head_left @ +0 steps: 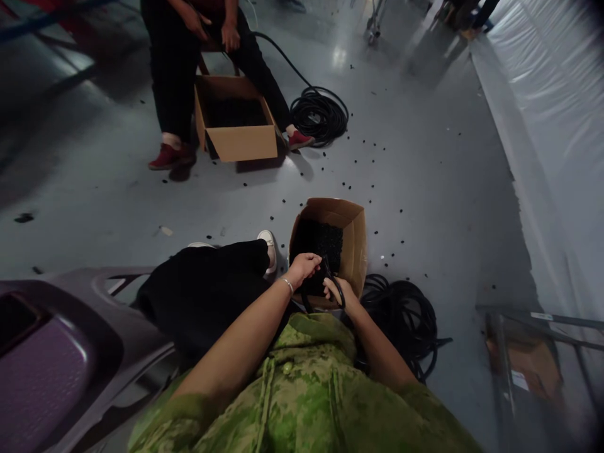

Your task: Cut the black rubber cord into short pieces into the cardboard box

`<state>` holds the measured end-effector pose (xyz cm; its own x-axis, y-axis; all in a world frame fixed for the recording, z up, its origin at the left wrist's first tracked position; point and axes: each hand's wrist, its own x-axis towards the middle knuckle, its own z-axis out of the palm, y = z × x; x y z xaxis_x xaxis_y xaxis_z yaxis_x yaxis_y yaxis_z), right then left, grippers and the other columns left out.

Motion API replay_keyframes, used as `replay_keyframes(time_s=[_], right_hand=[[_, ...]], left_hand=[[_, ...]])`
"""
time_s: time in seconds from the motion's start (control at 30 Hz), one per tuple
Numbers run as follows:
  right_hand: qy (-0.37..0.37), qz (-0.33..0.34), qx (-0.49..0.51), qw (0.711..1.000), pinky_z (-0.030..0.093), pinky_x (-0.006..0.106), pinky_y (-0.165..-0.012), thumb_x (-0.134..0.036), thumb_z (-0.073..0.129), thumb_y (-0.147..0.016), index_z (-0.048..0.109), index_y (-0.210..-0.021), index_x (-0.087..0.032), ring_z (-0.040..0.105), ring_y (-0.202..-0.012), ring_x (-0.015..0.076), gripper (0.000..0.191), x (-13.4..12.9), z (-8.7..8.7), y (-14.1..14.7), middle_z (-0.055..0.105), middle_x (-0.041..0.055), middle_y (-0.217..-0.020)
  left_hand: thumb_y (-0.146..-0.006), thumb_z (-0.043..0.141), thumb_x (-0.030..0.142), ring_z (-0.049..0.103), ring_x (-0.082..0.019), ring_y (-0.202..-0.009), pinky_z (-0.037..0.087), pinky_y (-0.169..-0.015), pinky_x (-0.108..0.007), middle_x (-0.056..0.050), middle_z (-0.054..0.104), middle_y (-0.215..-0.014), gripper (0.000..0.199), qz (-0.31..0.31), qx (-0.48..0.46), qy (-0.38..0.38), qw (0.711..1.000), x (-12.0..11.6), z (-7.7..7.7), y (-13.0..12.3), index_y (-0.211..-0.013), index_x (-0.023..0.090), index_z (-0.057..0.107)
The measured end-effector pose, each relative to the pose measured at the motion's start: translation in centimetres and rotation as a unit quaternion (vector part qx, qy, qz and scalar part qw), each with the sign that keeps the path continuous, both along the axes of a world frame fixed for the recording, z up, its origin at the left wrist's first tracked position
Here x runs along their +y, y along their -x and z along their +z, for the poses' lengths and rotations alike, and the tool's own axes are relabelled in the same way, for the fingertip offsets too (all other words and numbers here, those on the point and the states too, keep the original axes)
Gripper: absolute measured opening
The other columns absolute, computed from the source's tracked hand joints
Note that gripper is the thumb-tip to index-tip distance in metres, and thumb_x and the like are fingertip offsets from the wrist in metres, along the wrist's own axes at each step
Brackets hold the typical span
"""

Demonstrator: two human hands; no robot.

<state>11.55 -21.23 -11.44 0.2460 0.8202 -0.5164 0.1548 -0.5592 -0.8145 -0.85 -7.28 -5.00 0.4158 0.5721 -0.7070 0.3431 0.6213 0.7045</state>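
Over an open cardboard box [355, 251] between my legs, both my hands work close together. My left hand [306, 269], with a bracelet at its wrist, is closed in a pinch on a black hose [304, 297], part of which shows below it. My right hand [340, 292] is wrapped round black-handled scissors [340, 290], their dark blades pointing up beside my left fingertips. Small black cut pieces [328, 242] lie in the box. Whether the blades touch the hose is too dark to tell.
A coil of black hose [406, 321] lies right of my box. Opposite, a seated person [172, 75] has another cardboard box [243, 145] and a hose coil [321, 116]. Black bits dot the floor. A purple-grey chair [42, 384] stands left, a metal frame [507, 352] right.
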Motion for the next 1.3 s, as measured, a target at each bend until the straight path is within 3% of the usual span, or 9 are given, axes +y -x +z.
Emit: replay_keyframes(time_s=[0.27,0.53,0.8,0.97,1.3], right_hand=[[-0.004,-0.002,-0.001,1.000,0.047,0.022,-0.056,-0.063,0.063,-0.084,0.064,-0.074,-0.016,0.060,-0.053,0.0116,0.048,1.3,1.2,-0.4,0.066,0.0009,-0.063],[-0.005,-0.031,0.020,0.999,0.045,0.021,-0.056,-0.067,0.063,-0.080,0.064,-0.077,-0.016,0.060,-0.056,0.0112,0.051,1.3,1.0,0.2,0.065,0.0009,-0.066],[0.012,-0.035,0.001,0.999,0.038,0.020,-0.039,-0.068,0.060,-0.082,0.066,-0.071,-0.015,0.050,-0.036,0.0097,0.055,0.5,2.0,0.3,0.058,-0.0003,-0.049],[0.012,-0.013,-0.053,0.998,0.039,0.020,-0.039,-0.070,0.059,-0.081,0.064,-0.064,-0.016,0.049,-0.034,0.0097,0.057,0.0,2.6,0.2,0.057,-0.0002,-0.044],[0.024,-0.030,-0.136,0.990,0.042,0.024,-0.042,-0.075,0.055,-0.081,0.057,-0.056,-0.022,0.057,-0.040,0.0154,0.059,-1.6,0.4,2.2,0.058,0.0014,-0.045]], left_hand=[[-0.088,0.063,0.015,0.037,-0.004,-0.038,0.027,-0.041,-0.019,0.005,0.051,-0.052,0.022,-0.011,-0.005,-0.008,1.000,0.0,0.0,-0.1,-0.066,0.014,0.058],[-0.084,0.068,0.021,0.038,-0.004,-0.038,0.026,-0.041,-0.018,0.005,0.052,-0.052,0.025,-0.041,-0.021,-0.021,0.999,0.0,0.0,0.0,-0.062,0.015,0.056],[-0.084,0.068,0.025,0.034,-0.004,-0.038,0.023,-0.040,-0.019,0.004,0.052,-0.051,0.026,-0.050,-0.015,-0.016,0.999,0.2,-0.1,0.2,-0.062,0.014,0.058],[-0.083,0.071,0.025,0.036,-0.004,-0.040,0.027,-0.042,-0.019,0.003,0.053,-0.053,0.027,-0.029,-0.013,0.001,1.000,0.2,-0.5,0.1,-0.061,0.014,0.058],[-0.085,0.068,0.021,0.035,-0.005,-0.039,0.025,-0.042,-0.021,0.004,0.051,-0.052,0.028,-0.038,0.041,0.007,0.998,0.0,-0.9,0.0,-0.060,0.014,0.056]])
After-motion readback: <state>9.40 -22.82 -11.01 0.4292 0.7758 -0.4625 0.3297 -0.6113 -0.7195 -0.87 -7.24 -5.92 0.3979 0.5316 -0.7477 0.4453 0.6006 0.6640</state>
